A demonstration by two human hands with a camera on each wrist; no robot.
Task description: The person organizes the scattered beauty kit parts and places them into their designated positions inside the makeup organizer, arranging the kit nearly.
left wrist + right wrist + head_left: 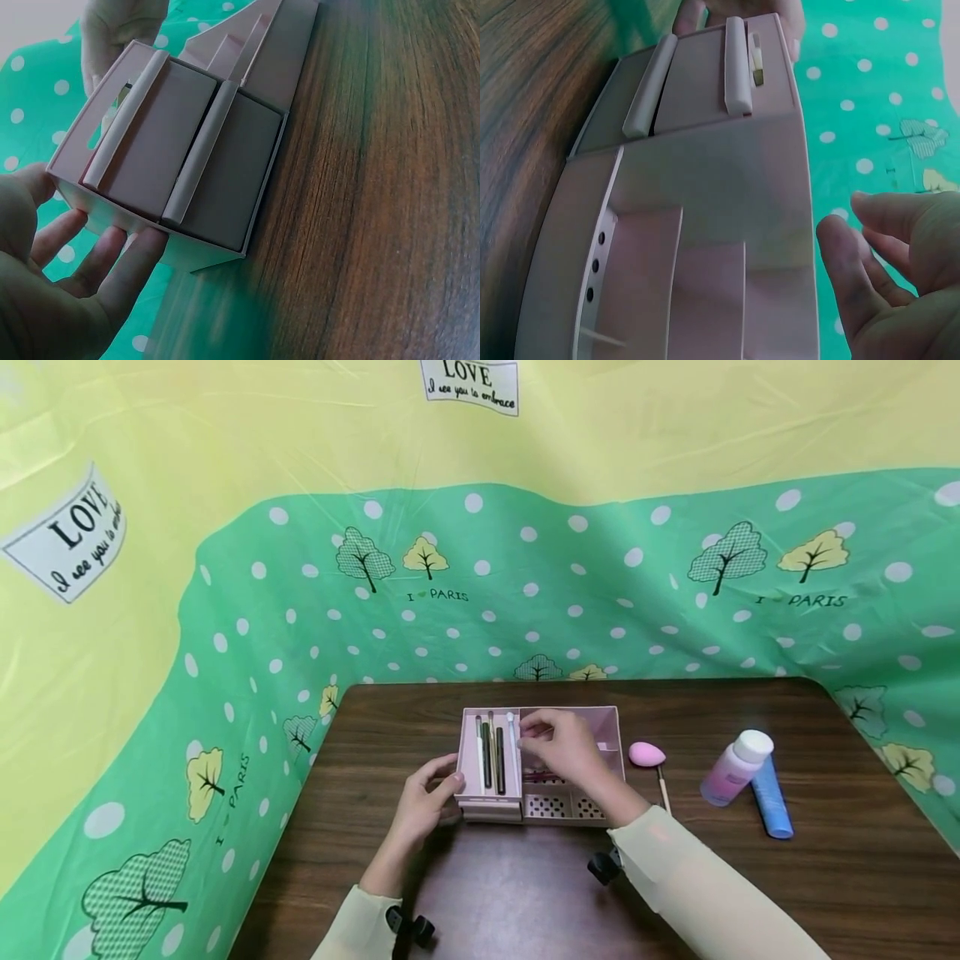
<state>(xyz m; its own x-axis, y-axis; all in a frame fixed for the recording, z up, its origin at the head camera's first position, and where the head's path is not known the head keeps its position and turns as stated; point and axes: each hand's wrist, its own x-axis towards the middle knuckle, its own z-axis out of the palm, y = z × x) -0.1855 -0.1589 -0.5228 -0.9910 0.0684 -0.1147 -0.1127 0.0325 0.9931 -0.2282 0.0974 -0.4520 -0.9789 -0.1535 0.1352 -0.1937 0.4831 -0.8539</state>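
Note:
A pink cosmetics organizer (570, 715) stands on the table, with two drawers (154, 139) at one end. On the drawer section's top lie several slim makeup brushes and dark pencils (500, 760), plus a pale blue stick (512, 731) along the right edge. My left hand (422, 802) touches the organizer's left side; in the left wrist view its fingertips press the side panel, with the thumb near the upper edge. Just right of the pale blue stick, my right hand (558, 745) hovers with loosely bent fingers. The right wrist view shows nothing between thumb and fingers of that hand (900, 262).
Right of the organizer lie a pink makeup sponge (647, 754) and a brush with a pale handle (663, 789). Farther right, a pink bottle with white cap (727, 775) stands beside a blue tube (772, 802). A green and yellow printed cloth (480, 602) hangs behind the table.

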